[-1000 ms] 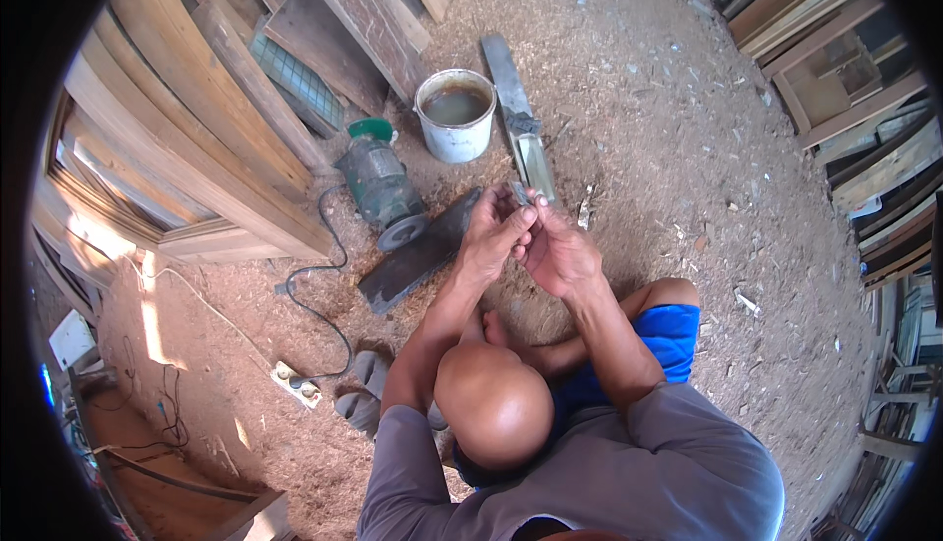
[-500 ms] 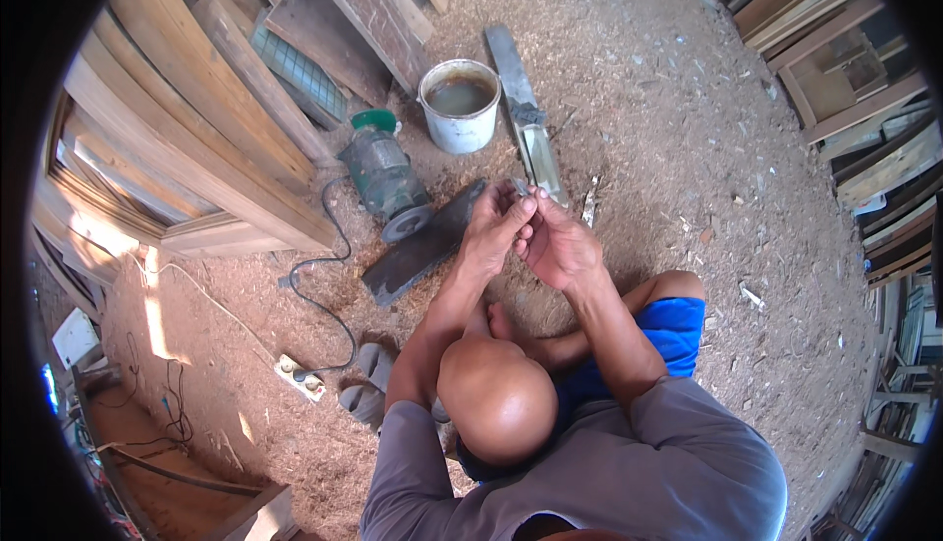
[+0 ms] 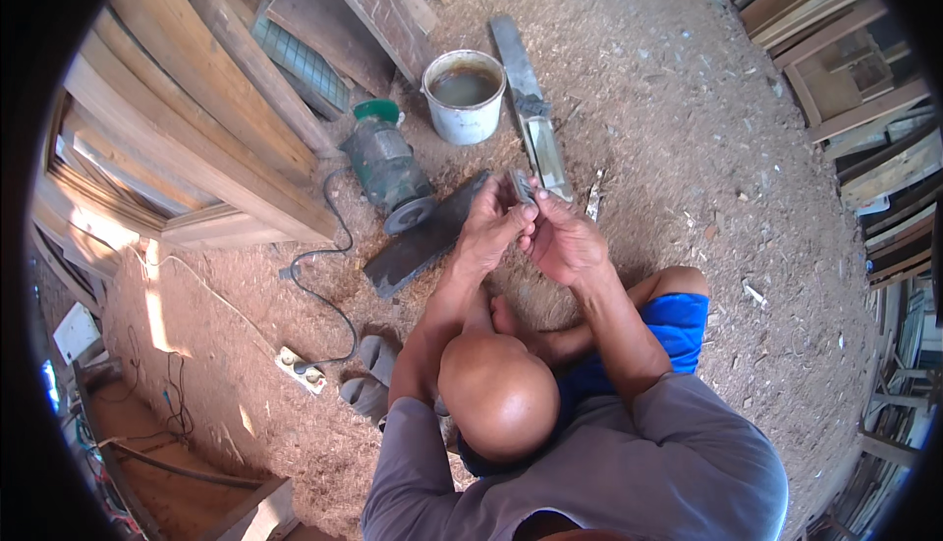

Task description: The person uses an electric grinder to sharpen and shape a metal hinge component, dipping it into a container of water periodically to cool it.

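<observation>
Close together in front of me, both hands pinch a small flat grey metal piece [image 3: 523,185], which looks like a blade. My left hand [image 3: 491,230] grips it from the left, thumb on top. My right hand [image 3: 570,243] has its fingertips at the right edge, with the lower fingers curled. Just beyond the hands lies a pale rectangular block, like a sharpening stone [image 3: 546,153], on a long narrow grey board [image 3: 513,55]. A dark crumpled wad [image 3: 531,106] rests at the block's far end.
A white bucket [image 3: 465,126] of cloudy water stands ahead. Left of it is a green bench grinder [image 3: 385,160], its cord running to a socket strip [image 3: 300,371]. A dark plank [image 3: 422,236] lies by my left hand. Timber [image 3: 187,109] leans at left; sandals [image 3: 368,384] lie near me.
The metal piece has been turned between my fingers, and more of its flat face shows now. Both hands keep their hold in nearly the same place. The view has shifted slightly.
</observation>
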{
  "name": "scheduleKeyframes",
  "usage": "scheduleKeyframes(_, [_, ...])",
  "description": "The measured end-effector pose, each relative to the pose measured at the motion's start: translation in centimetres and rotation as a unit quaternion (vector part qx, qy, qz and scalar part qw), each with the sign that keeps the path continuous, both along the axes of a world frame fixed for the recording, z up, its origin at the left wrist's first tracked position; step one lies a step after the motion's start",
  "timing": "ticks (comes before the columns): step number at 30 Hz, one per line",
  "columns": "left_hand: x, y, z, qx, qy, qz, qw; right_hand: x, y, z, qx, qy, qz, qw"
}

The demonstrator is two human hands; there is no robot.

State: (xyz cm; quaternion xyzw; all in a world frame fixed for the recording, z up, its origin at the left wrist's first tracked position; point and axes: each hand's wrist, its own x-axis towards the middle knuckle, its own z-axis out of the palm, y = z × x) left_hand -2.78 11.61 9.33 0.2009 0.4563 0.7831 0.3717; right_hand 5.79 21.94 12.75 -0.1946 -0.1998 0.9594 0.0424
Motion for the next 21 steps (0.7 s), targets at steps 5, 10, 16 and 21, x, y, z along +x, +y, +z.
scheduleKeyframes(5, [0.6, -1.3, -0.3, 0.126, 0.003, -0.055, 0.99, 0.9, 0.7, -1.7, 0.12, 0.057, 0.054, 0.99])
scheduleKeyframes(10, [0.1, -2.6, -2.5, 0.191, -0.104, -0.156, 0.963, 1.1, -0.3, -1.5, 0.195, 0.04, 0.088, 0.976])
scheduleKeyframes(16, [0.2, -2.5, -3.1, 0.209, -0.13, -0.123, 0.961, 0.9, -1.2, -1.3, 0.238, 0.013, 0.09, 0.967])
scheduleKeyframes(21, [0.2, -2.8, -3.5, 0.208, -0.139, -0.115, 0.961, 1.0, -1.3, -1.6, 0.225, 0.013, 0.088, 0.97])
